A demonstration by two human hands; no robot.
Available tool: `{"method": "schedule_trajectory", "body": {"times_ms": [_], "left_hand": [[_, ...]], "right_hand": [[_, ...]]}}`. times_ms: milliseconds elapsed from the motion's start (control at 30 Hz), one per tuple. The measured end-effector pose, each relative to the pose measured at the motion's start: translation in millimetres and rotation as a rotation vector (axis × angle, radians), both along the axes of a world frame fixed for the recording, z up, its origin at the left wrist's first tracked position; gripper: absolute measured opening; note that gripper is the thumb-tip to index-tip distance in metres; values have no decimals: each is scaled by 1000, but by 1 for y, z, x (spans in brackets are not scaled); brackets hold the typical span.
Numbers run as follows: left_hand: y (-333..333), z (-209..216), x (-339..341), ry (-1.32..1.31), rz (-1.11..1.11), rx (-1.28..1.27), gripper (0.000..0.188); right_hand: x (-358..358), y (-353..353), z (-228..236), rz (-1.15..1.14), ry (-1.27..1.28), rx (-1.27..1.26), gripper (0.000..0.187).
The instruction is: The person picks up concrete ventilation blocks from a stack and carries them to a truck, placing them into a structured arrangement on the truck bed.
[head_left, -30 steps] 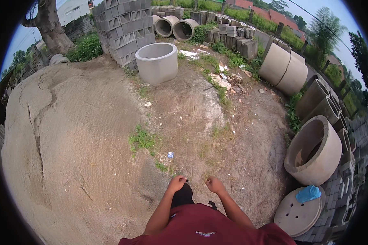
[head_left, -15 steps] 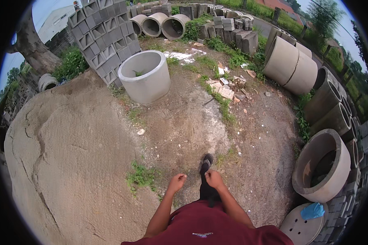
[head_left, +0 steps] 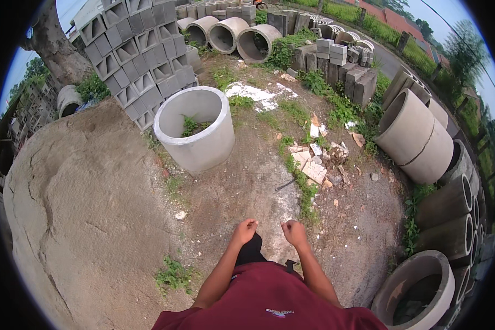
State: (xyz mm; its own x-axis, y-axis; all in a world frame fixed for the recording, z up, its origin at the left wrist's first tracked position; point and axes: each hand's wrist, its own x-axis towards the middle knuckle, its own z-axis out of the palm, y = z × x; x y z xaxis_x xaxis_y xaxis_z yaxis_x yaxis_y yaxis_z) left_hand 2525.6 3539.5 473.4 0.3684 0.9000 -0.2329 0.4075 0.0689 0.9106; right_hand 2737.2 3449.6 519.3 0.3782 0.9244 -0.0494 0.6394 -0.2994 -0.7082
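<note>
My left hand [head_left: 244,231] is held in front of my body, its fingers curled in, and nothing shows in it. A short gap away, my right hand [head_left: 295,233] is closed in the same way, with no object visible. Neither hand touches anything. Ahead and to the left stands an upright concrete ring [head_left: 212,144] with a green plant inside it. Bare ground [head_left: 231,201] lies beneath and ahead of my hands.
A sand mound [head_left: 93,203] fills the left side. Behind it rises a tall stack of hollow blocks [head_left: 143,52]. Broken tile rubble [head_left: 313,165] lies ahead right. Large concrete pipes [head_left: 415,137] and another ring [head_left: 418,291] line the right side.
I have moved forward: the upright ring and rubble appear nearer, and the right-hand ring has slid toward the lower edge. My hands have drifted slightly apart, still curled.
</note>
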Motion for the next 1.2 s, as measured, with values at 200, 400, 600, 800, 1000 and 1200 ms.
{"method": "schedule_trajectory", "body": {"times_ms": [200, 400, 600, 800, 1000, 1200], "left_hand": [[176, -10, 86, 15, -133, 5, 29], [401, 28, 159, 72, -70, 38, 32], [542, 48, 201, 49, 25, -15, 31], [683, 24, 251, 149, 123, 32, 33], [868, 33, 313, 178, 187, 65, 33], [1033, 56, 351, 21, 349, 86, 33]], "right_hand": [[78, 169, -21, -23, 103, 89, 30], [162, 374, 2, -19, -106, 90, 27], [217, 545, 18, 23, 31, 62, 23], [271, 735, 0, 242, 45, 31, 23], [348, 950, 33, 368, -45, -114, 32], [379, 1119, 28, 357, 71, 164, 27]]}}
